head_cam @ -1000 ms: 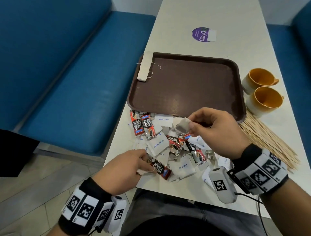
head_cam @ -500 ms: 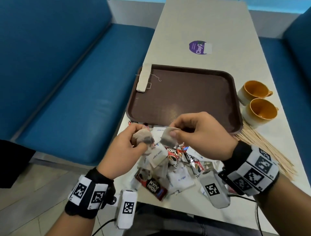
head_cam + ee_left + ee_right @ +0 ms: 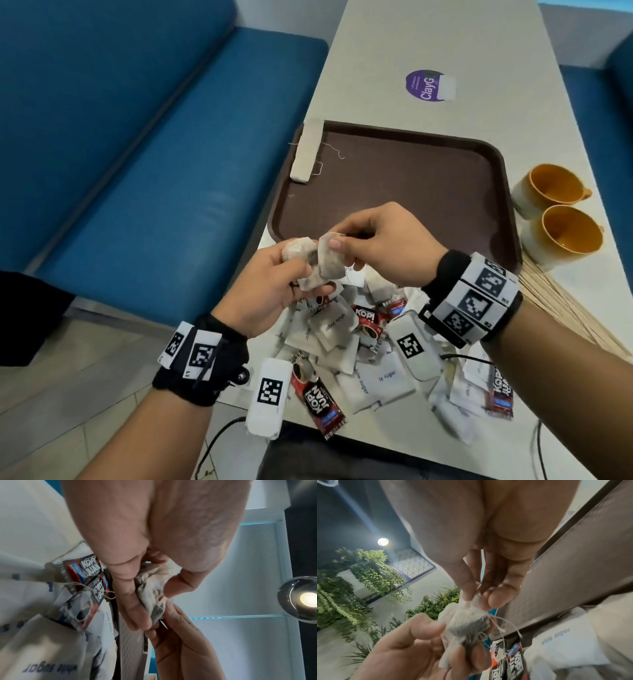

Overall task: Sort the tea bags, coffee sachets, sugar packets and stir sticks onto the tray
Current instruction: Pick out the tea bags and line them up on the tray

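**Two hands hold crumpled tea bags above a pile of packets**

A bunch of tea bags [image 3: 313,265] is held in the air over the table's near end, just before the brown tray [image 3: 411,192]. The left hand [image 3: 263,291] curls its fingers around the bunch from below. The right hand [image 3: 380,243] pinches one bag's upper edge between thumb and fingertips; that bag hangs roughly upright. Strings dangle beneath. Under the hands lie sugar packets [image 3: 380,380] and coffee sachets [image 3: 320,399]. Another tea bag [image 3: 306,150] lies lengthwise along the tray's far left rim.

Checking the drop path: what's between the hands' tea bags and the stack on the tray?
Head view: only bare brown tray floor lies between the held tea bags and the stack.
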`<control>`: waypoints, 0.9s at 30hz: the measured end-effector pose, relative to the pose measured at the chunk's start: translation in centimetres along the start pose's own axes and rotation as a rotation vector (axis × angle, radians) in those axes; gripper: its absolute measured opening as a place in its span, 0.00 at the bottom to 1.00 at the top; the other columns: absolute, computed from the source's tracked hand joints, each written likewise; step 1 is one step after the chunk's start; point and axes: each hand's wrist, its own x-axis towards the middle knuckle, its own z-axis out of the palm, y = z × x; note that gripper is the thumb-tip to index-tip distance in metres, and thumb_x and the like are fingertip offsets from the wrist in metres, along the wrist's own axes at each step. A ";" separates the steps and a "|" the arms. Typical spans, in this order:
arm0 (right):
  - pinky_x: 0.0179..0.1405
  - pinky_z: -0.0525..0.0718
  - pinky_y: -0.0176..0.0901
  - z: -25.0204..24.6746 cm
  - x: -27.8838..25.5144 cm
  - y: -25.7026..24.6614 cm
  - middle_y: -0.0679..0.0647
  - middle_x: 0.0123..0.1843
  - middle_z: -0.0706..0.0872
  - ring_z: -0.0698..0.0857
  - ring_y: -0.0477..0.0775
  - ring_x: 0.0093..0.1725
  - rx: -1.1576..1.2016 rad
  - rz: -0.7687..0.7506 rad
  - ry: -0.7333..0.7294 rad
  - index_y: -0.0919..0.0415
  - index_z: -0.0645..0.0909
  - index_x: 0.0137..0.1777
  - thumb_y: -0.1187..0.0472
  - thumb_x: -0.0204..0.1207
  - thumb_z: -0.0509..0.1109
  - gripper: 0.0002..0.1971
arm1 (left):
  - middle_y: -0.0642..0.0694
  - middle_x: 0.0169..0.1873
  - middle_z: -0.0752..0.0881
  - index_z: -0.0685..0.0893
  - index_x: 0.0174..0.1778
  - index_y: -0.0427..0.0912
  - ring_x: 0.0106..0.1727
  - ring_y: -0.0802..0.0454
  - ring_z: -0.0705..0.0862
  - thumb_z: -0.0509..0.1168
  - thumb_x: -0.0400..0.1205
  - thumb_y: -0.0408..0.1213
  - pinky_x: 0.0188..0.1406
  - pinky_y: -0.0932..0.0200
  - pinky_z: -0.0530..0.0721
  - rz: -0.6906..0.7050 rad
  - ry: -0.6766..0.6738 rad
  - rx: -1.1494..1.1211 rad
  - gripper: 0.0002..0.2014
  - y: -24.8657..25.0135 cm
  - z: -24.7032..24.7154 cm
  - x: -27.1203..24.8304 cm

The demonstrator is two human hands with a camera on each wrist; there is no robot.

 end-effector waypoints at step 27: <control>0.54 0.92 0.59 -0.7 15.9 -0.5 0.58 0.38 0.92 0.89 0.53 0.36 -0.012 0.084 0.119 0.59 0.90 0.46 0.62 0.80 0.77 0.02 | 0.40 0.49 0.87 0.87 0.60 0.37 0.45 0.44 0.89 0.62 0.85 0.18 0.53 0.53 0.90 0.063 0.363 0.108 0.15 0.9 -6.0 3.4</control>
